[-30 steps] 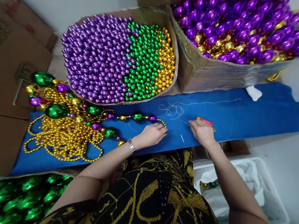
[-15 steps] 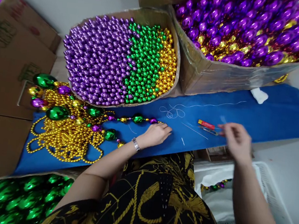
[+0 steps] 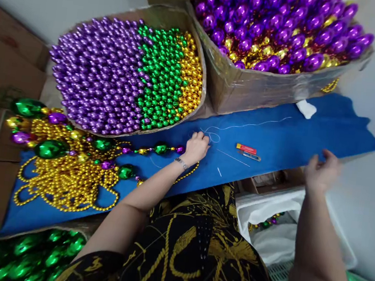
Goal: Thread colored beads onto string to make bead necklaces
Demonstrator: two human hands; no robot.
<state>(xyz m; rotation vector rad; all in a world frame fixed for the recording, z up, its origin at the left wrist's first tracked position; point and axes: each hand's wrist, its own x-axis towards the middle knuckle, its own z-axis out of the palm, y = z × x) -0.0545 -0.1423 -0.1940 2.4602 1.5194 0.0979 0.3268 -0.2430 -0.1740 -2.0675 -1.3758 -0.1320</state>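
My left hand (image 3: 196, 147) rests on the blue cloth (image 3: 275, 139), its fingertips bunched on a tangle of white thread (image 3: 212, 136). A strand of green, gold and purple beads (image 3: 159, 148) runs from under that wrist to a heap of gold bead strands (image 3: 64, 176). My right hand (image 3: 321, 171) hovers over the cloth's near right edge with curled fingers; I cannot see anything in it. A red stick and a small metal tool (image 3: 246, 151) lie between the hands, beside a loose straight piece of thread (image 3: 233, 157).
Behind the cloth stand a cardboard box (image 3: 174, 15) of small purple, green and gold beads and another box (image 3: 264, 88) of large purple and gold ones. Large green beads (image 3: 25, 253) fill the lower left. A white basket (image 3: 347, 253) sits at lower right.
My left hand moved forward from the bead strand to the thread tangle. My right hand swung right, away from the red stick, to the cloth's right edge.
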